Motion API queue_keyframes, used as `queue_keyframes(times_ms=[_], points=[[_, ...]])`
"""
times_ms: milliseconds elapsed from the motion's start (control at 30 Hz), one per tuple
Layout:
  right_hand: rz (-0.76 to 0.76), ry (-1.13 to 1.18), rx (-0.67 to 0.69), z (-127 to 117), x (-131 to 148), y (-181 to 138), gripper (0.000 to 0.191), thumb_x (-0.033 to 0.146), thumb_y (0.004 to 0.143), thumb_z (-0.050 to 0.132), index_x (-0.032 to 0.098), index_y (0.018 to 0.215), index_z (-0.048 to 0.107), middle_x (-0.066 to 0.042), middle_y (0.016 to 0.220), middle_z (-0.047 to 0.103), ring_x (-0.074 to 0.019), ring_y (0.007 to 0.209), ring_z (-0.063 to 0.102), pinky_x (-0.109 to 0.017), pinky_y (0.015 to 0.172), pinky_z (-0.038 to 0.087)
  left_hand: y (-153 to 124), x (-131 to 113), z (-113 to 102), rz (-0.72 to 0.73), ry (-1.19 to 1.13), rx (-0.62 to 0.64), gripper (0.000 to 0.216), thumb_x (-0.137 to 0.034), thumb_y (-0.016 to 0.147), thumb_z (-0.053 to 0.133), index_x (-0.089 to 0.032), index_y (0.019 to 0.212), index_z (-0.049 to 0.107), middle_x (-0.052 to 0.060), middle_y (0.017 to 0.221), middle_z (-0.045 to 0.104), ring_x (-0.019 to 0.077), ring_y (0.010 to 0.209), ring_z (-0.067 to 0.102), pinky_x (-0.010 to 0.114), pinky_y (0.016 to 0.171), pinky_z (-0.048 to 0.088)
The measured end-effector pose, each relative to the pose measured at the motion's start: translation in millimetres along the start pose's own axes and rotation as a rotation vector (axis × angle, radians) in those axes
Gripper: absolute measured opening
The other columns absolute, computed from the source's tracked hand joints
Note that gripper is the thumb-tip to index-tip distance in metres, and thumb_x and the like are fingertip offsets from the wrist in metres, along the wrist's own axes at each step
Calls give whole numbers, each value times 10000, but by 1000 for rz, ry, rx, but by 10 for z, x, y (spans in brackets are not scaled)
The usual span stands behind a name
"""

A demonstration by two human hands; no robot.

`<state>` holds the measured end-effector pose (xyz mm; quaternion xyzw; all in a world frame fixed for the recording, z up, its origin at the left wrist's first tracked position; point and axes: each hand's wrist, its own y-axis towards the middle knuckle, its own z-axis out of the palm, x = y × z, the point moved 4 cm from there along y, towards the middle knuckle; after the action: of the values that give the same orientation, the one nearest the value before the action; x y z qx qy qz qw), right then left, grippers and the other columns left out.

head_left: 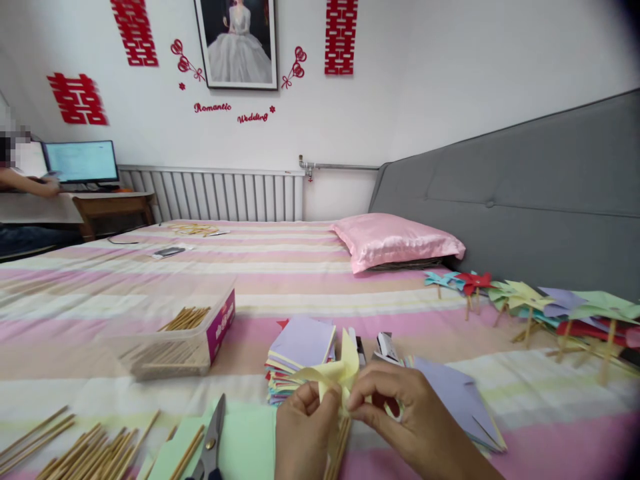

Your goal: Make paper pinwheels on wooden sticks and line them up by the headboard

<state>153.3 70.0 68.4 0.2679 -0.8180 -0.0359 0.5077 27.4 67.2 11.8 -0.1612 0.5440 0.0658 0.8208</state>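
Note:
A pale yellow paper pinwheel (349, 353) is between my two hands, low in the middle of the view. My left hand (306, 430) is closed, with thumb and fingers pinching the folded paper near its centre. My right hand (400, 403) is pinched against the right side of that centre; anything small between its fingertips is hidden. Wooden sticks (341, 447) show just below, between the hands. Behind my left hand stands a stack of coloured paper squares (303, 340). Beside my right hand lie lilac sheets (450, 393) with slits cut in from the corners.
Scissors (213, 440) rest on green paper (247, 433), with loose wooden sticks (95, 453) to their left. A clear plastic box (220, 327) contains more sticks. Finished pinwheels (530, 297) lie at right, near a pink pillow (395, 240). A person's arm (30, 181) shows far left.

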Motion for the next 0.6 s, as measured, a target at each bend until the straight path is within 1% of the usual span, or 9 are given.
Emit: queue_keyframes(times_ms=[100,167,233,333,433,600], points=[[8,-65,-14,26,-63,16,109,173,730,602,225,686,687,5,691,585,-114,626,536,-206,565,392,-26,7,53,-64,-55,101,217,-288,488,734,-123,485,593,-20,418,548,75,398,438,186,433,321],[44,-82,-31,11,-117,28,101,175,705,627,236,683,705,3,665,559,-123,626,535,-211,560,392,-30,9,74,-96,-99,164,219,-287,480,747,-117,517,613,-2,449,578,97,436,483,199,464,354],[79,-93,-56,-15,-152,40,89,174,675,653,236,665,715,8,620,526,-124,598,518,-213,538,382,-30,13,80,-115,-128,196,218,-278,477,755,-119,523,614,6,456,589,108,450,501,211,484,373],[110,-90,-85,-44,-174,52,83,177,668,655,225,660,723,13,591,496,-114,549,482,-213,500,357,-32,29,87,-135,-157,210,221,-268,475,761,-125,501,596,10,452,591,105,436,493,216,485,377],[109,-84,-87,-49,-177,53,84,209,691,641,216,696,725,8,605,506,-111,538,467,-214,490,347,-39,33,95,-121,-179,194,230,-275,473,761,-123,493,590,9,440,583,92,405,469,210,464,359],[91,-125,-83,-56,-152,32,109,260,730,614,221,694,710,11,604,482,-111,541,448,-218,493,334,-56,-8,96,-74,-103,156,261,-323,447,763,-119,482,606,6,417,564,94,406,458,201,442,324]])
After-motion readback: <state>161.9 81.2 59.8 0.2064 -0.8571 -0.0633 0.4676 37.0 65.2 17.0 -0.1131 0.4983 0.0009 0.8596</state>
